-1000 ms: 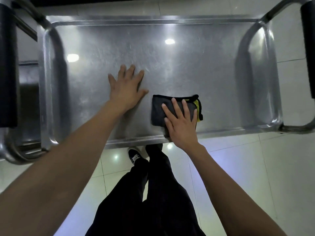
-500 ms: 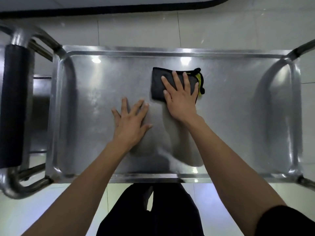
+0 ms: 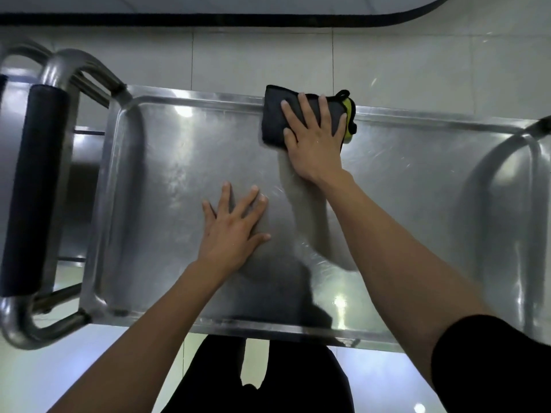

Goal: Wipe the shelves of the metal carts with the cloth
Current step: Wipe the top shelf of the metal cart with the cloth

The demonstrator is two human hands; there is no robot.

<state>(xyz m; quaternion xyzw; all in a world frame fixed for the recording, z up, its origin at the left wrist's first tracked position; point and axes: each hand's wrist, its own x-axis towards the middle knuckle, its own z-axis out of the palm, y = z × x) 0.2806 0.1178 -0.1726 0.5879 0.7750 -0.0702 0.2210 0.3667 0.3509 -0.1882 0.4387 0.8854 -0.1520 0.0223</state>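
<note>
The right hand lies flat on a folded dark cloth, fingers straight and slightly spread, pressing it down at the far edge of the top shelf of a metal cart. The cloth sits partly on the shelf's raised far rim, a little right of the shelf's middle, with its far corner reaching past the rim over the floor; a yellow edge and a small black loop of the cloth show just beyond the hand's right side. The left hand rests palm down on the bare steel near the centre of the shelf, its 5 digits straight and fanned apart, holding nothing. The 2 hands are apart, the left one nearer the person and to the left of the right forearm. The steel reflects both arms as pale smears and shows several bright spots of ceiling light. At the cart's left end a curved tubular handle carries a black grip. Pale floor tiles lie beyond the cart, bordered by a dark strip. A black sleeve covers the right upper arm, and dark trousers show below the shelf's near rim.
</note>
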